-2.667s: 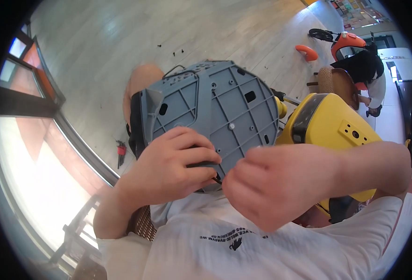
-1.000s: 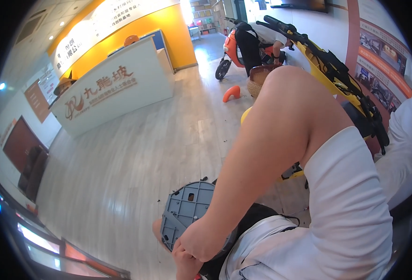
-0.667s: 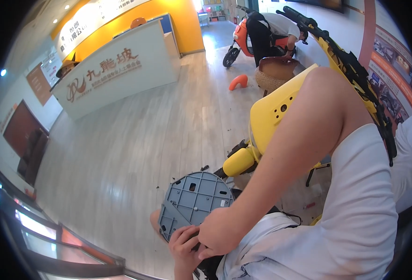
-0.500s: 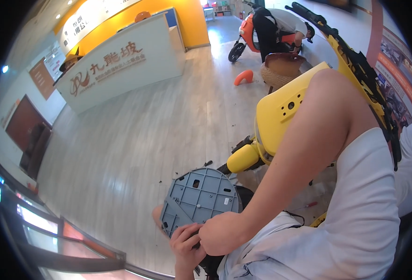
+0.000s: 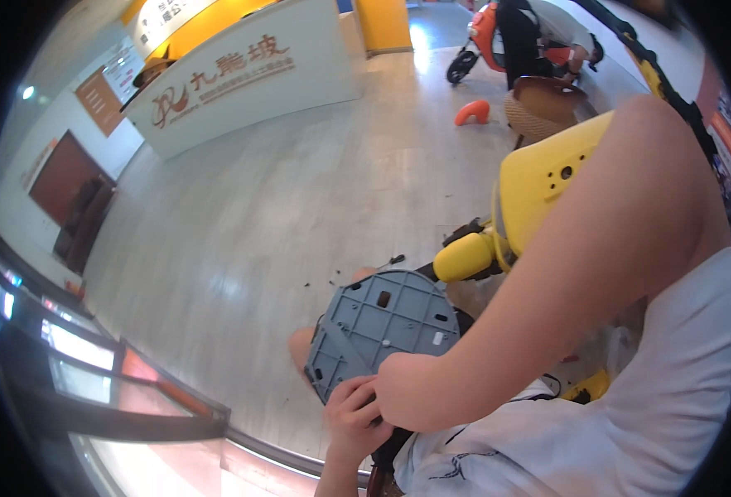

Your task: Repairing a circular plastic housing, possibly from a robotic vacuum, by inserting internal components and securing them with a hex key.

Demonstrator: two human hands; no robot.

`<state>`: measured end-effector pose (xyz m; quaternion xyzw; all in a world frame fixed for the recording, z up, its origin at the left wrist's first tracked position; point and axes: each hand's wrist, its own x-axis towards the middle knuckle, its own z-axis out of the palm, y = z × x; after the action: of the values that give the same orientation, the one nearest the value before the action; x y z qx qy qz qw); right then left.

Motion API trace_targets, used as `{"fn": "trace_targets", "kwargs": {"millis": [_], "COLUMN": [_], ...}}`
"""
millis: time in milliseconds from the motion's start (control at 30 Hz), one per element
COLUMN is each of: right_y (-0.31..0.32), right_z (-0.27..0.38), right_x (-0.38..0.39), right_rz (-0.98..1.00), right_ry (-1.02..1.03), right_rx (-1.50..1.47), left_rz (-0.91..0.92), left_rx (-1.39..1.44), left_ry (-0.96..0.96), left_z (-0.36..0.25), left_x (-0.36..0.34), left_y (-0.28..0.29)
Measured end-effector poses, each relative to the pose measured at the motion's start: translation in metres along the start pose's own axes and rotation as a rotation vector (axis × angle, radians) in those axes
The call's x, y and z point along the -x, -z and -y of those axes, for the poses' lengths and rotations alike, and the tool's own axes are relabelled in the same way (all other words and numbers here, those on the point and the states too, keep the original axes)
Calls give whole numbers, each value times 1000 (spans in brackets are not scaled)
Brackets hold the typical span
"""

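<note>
A grey ribbed plastic panel (image 5: 400, 319), with slots and small holes, lies tilted over my lap at the bottom centre. My left hand (image 5: 355, 414) has its fingers curled at the panel's lower edge, around a dark part too hidden to name. Right beside it, my right hand (image 5: 411, 389) is closed at the same edge; its fingertips and whatever they hold are hidden behind the hand. Just beyond the panel is a yellow scooter body (image 5: 531, 186) with a yellow front piece (image 5: 460, 257), partly covered by my right forearm.
A co-worker (image 5: 518, 45) bends over an orange scooter (image 5: 485, 33), behind a wicker chair (image 5: 531, 116). An orange curved part (image 5: 473, 112) and small dark pieces (image 5: 394, 259) lie on the floor. A white counter (image 5: 241, 79) stands back left; window frames (image 5: 117, 422) run along the lower left.
My view has swung up from my lap to the room, and most recently shifted so things sit higher and further right. Both hands stay at the panel's lower edge.
</note>
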<state>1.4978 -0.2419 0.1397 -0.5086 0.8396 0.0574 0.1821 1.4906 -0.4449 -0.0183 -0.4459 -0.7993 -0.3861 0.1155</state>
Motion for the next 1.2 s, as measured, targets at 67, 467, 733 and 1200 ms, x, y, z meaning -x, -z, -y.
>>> {"fn": "trace_targets", "kwargs": {"millis": [67, 467, 733, 1200], "right_y": [1, -26, -28, -13], "right_z": [-2, -3, 5, -11], "right_x": [-1, 0, 3, -4], "right_rz": [24, -77, -17, -37], "right_ry": [45, 40, -575, 103], "right_rx": [117, 50, -841, -98], "left_rz": [-19, -52, -98, 75], "left_rx": [-31, -51, -7, -6], "left_ry": [17, 8, 12, 5], "left_z": [1, 4, 5, 3], "left_x": [5, -5, -10, -3], "left_y": [-5, 0, -6, 6]}}
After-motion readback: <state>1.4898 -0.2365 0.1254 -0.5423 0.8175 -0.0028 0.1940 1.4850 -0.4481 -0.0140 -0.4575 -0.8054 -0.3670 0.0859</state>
